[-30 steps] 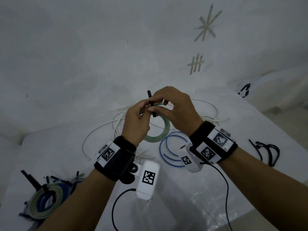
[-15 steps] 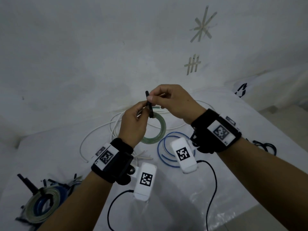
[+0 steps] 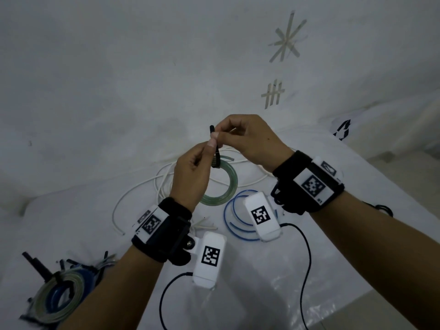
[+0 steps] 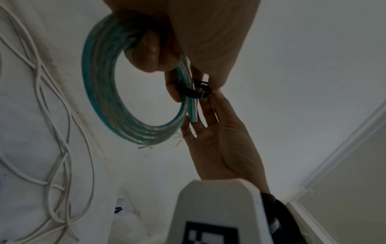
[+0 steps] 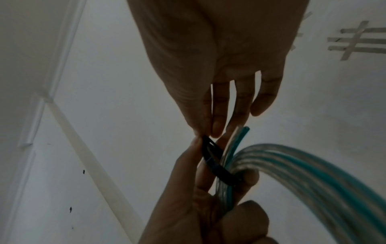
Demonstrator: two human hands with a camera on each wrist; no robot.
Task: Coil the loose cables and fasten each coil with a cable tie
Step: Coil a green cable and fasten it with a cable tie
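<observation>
A white sheet (image 3: 309, 270) covers the surface before me and runs up to a pale wall (image 3: 119, 67) bearing tape marks (image 3: 287, 36). On the sheet lie a loose white cable (image 3: 152, 184), a loose blue cable (image 3: 234, 231), and, far left, a pile of finished coils (image 3: 57, 298) with black tie ends sticking out. My wrist cameras cover part of the blue cable.

I hold the green coil (image 3: 226, 186) in the air above the sheet. My left hand (image 3: 190, 177) has its fingers curled around the coil's strands; my right hand (image 3: 247, 141) pinches the black cable tie (image 3: 215, 148) between thumb and fingertips.

From the head view the tie looks like a short upright strip. The left wrist view shows it looped around the strands (image 4: 194, 90) beside a cut cable end (image 4: 193, 113); whether it is locked I cannot tell. The right wrist view shows the loop slack (image 5: 215, 162).
</observation>
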